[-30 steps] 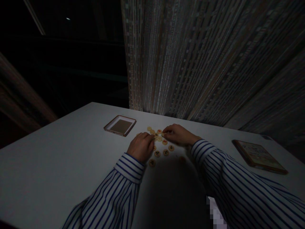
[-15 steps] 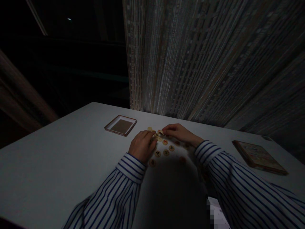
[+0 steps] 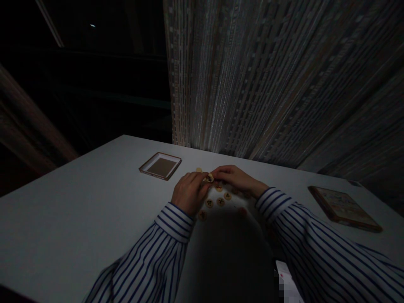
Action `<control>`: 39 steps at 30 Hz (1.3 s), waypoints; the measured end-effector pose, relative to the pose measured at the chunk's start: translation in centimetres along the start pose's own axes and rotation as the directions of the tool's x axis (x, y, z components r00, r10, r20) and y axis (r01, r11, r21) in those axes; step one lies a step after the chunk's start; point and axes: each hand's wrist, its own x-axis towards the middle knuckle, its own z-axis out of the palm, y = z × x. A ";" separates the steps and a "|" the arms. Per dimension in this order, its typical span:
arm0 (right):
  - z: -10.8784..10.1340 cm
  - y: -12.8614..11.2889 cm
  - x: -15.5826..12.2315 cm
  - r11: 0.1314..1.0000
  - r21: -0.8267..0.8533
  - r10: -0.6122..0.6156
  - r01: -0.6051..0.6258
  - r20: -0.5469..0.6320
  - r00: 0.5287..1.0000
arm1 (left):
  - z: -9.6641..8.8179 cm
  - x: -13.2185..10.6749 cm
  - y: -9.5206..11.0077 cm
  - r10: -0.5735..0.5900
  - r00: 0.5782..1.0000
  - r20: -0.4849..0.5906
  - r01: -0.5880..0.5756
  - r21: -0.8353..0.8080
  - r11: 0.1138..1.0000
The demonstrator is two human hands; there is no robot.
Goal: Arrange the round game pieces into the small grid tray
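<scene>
Over the white table, my left hand [image 3: 188,192] and my right hand [image 3: 232,176] meet at the fingertips. Between them a round, pale xiangqi piece [image 3: 209,178] with a dark character is tilted up. The fingertips of my right hand pinch its far side. My left fingers and thumb close around its near side; whether they hold more pieces beneath is hidden. Several loose pieces lie below the hands, among them a dark-marked piece [image 3: 220,202] and a red-marked piece [image 3: 219,188]. Another pale disc [image 3: 198,170] lies just beyond my left fingers.
A shallow open box tray [image 3: 143,170] lies on the table [image 3: 78,219] at the left. At the right is a flat box with a patterned top [image 3: 345,206]. A patterned curtain [image 3: 227,84] hangs behind the table. A bright, partly pixelated object [image 3: 287,282] is near my right sleeve.
My right hand has moved slightly left, bringing its piece against my left fingertips. The piece now shows its marked face. My left hand has barely shifted.
</scene>
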 end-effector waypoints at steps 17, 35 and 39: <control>0.0 0.2 0.6 0.998 -0.009 -0.063 0.062 -0.033 0.997 | 0.6 -0.1 -0.6 0.096 0.983 -0.156 -0.100 -0.020 0.995; -2.7 1.7 1.0 0.881 -0.456 -0.187 0.129 -0.084 0.979 | 0.1 0.2 -1.2 -0.112 0.989 -0.098 0.097 -0.149 0.984; -3.3 2.1 1.0 0.754 -0.647 -0.174 0.114 -0.029 0.984 | -1.0 1.1 -1.4 -0.247 0.969 0.000 0.244 -0.154 0.957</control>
